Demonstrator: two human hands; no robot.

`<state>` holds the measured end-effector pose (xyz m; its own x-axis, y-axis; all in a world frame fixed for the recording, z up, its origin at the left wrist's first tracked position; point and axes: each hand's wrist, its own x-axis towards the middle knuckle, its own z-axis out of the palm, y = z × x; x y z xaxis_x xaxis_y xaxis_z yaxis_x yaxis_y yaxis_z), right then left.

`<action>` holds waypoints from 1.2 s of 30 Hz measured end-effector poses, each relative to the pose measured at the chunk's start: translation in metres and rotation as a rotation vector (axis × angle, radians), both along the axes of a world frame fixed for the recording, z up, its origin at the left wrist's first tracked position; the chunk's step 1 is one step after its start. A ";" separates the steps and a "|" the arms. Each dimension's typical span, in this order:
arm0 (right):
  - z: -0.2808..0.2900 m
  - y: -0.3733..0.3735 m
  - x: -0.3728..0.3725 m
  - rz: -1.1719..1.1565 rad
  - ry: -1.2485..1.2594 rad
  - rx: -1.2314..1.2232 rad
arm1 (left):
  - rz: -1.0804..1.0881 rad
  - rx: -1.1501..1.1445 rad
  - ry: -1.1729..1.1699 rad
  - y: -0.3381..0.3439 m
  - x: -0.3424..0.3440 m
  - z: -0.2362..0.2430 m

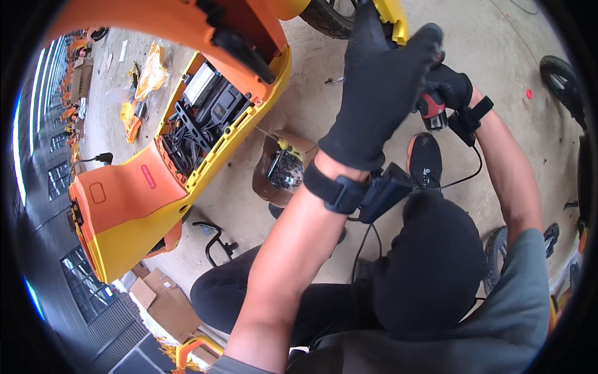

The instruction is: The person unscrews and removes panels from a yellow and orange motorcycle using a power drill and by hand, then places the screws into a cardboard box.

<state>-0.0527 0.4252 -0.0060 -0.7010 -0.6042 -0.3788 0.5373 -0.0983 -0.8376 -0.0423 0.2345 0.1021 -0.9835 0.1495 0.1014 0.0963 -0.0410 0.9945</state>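
Observation:
Black work gloves cover both my hands. My left hand (383, 87) is raised at the top centre, thumb and fingers spread apart. Its fingers are up beside a yellow curved plastic part (393, 22) near a black tyre (327, 19); whether they press on that part I cannot tell. Just to the right, my right hand (451, 87) is closed round a red and black power drill (433, 112). The drill's upper end is hidden behind my left hand. At the left lies an orange and yellow scooter body (134, 181) with its compartment (205, 112) uncovered, showing black cables and modules.
A cardboard box (261, 187) with a bag of small dark parts (288, 171) stands on the concrete floor below my left hand. A bent black metal bar (215, 243) lies near my knee. More flattened cardboard (168, 305) is at lower left. Another tyre (560, 87) is at far right.

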 end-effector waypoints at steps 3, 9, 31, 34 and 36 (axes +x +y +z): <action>-0.018 -0.023 -0.026 0.088 0.043 -0.108 | -0.105 -0.033 -0.171 -0.001 -0.007 0.021; -0.025 -0.039 -0.062 0.141 0.026 -0.206 | 0.131 -0.520 0.101 0.036 -0.012 0.028; -0.039 -0.048 -0.100 0.158 0.101 -0.265 | 0.009 -0.545 0.011 0.011 -0.028 0.021; -0.044 -0.054 -0.100 0.138 0.125 -0.274 | 0.032 -0.528 0.063 0.008 -0.030 0.017; -0.047 -0.058 -0.100 0.127 0.145 -0.279 | 0.034 -0.621 0.103 0.006 -0.029 0.017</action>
